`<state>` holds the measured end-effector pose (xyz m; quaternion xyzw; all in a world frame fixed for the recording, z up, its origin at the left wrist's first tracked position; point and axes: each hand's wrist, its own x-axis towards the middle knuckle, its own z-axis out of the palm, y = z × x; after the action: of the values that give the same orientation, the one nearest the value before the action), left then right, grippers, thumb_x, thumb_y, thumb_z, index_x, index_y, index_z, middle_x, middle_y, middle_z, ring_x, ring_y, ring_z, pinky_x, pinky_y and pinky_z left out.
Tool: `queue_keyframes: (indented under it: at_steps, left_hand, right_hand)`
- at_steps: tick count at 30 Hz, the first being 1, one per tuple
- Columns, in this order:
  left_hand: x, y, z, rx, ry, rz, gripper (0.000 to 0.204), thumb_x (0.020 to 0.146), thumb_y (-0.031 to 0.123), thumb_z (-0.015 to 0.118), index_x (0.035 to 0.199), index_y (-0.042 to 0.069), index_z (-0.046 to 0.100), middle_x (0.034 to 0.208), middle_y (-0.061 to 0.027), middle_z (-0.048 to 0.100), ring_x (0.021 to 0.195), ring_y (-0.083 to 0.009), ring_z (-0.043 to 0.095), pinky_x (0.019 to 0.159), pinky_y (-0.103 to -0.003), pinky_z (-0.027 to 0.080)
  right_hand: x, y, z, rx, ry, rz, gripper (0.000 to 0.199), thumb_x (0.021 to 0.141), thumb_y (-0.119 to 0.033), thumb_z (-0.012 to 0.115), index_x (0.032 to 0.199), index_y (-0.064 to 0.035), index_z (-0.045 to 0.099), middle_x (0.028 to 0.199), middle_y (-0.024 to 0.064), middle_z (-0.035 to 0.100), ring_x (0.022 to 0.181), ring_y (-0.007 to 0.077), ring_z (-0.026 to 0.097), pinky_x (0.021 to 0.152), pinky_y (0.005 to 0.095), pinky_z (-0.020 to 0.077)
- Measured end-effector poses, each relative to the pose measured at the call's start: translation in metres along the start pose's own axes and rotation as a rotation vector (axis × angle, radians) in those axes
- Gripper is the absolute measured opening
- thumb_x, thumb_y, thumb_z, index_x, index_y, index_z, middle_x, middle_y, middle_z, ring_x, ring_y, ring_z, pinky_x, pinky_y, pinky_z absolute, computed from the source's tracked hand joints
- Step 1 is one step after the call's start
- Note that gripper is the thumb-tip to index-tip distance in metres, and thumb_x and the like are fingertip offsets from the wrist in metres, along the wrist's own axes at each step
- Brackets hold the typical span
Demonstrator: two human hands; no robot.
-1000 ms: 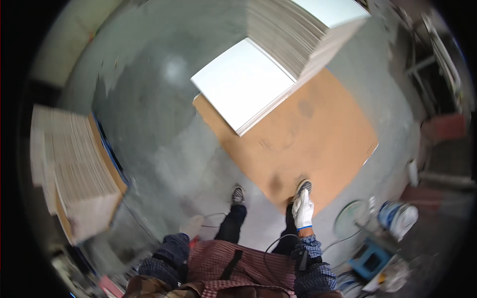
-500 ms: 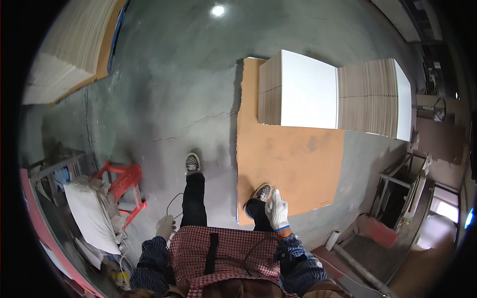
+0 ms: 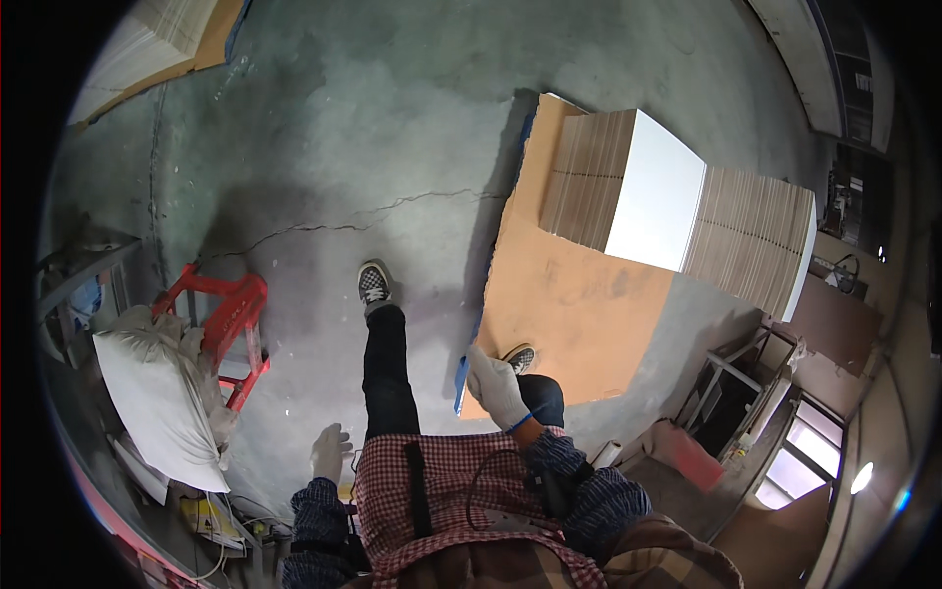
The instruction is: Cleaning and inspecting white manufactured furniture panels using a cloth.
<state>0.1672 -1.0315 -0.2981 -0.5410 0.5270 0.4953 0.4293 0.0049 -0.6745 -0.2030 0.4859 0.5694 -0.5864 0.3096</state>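
Observation:
My left hand (image 3: pixel 331 452), in a white knit glove, hangs beside the checked apron (image 3: pixel 442 481). Its fingers are loosely apart and nothing shows in them. My right hand (image 3: pixel 497 390), gloved in white with a blue cuff edge, is raised in front of my right leg. Its fingers are curled together, and no object shows in the fist. Below it my right checkered shoe (image 3: pixel 520 357) is on a brown cardboard sheet (image 3: pixel 579 304). My left shoe (image 3: pixel 373 284) is further forward on the grey floor. Neither hand touches the stacks.
Stacked cardboard sheets with a white face (image 3: pixel 659 196) stand on the brown sheet's far right. At left are a red plastic stool (image 3: pixel 235 314) and a white sack-like bundle (image 3: pixel 157 402). Another stack (image 3: pixel 157 39) is far left. A metal frame (image 3: pixel 731 368) stands at right. Cracks cross the floor (image 3: pixel 324 147).
My view has turned and moved forward. My right hand has swung forward and to the left. My left foot shows further ahead, and the cardboard stacks appear rotated.

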Motion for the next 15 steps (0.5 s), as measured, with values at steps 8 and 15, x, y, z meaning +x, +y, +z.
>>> queue_keyframes:
  at_steps: [8,15]
  left_hand:
    - [0.014,0.027,-0.004,-0.06,-0.018,-0.025,0.05,0.1,0.037,0.056,0.134,0.0,0.059,0.109,-0.0168,0.069,0.084,-0.0214,0.067,0.072,-0.034,0.057]
    - [0.02,0.033,-0.011,-0.093,-0.038,-0.032,0.047,0.098,0.035,0.059,0.131,0.002,0.059,0.109,-0.0157,0.07,0.085,-0.0221,0.07,0.069,-0.033,0.058]
  right_hand:
    - [0.025,-0.009,0.029,-0.025,0.003,0.031,0.053,0.106,-0.042,0.055,0.062,-0.0119,0.05,0.053,-0.004,0.044,0.046,0.0075,0.04,0.048,0.0267,0.0317]
    - [0.038,-0.021,0.048,-0.11,-0.034,0.054,0.059,0.106,-0.047,0.051,0.059,-0.0116,0.048,0.052,-0.0042,0.042,0.047,0.0072,0.04,0.048,0.027,0.031]
